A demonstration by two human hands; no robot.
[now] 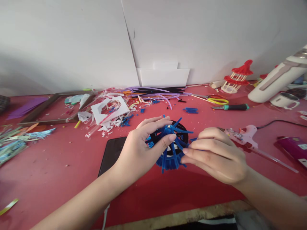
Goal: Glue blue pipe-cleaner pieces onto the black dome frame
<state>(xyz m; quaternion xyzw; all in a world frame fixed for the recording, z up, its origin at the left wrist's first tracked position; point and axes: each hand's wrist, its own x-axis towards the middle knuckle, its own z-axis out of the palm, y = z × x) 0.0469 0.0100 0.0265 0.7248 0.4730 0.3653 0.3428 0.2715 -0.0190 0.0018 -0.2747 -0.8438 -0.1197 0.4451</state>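
My left hand grips a small round model built of blue straw pieces on a black ring, thumb and fingers wrapped over its left side. My right hand pinches the model's right edge, fingers pressed together on a blue straw piece. Both hands hold it just above the red table, over a dark phone or tablet.
A glue gun lies right of my right hand, its cord running off right. Yellow-handled scissors and a green-tipped tool lie behind. Straw scraps and white cut paper litter the back left. A red-roofed straw pagoda stands back right.
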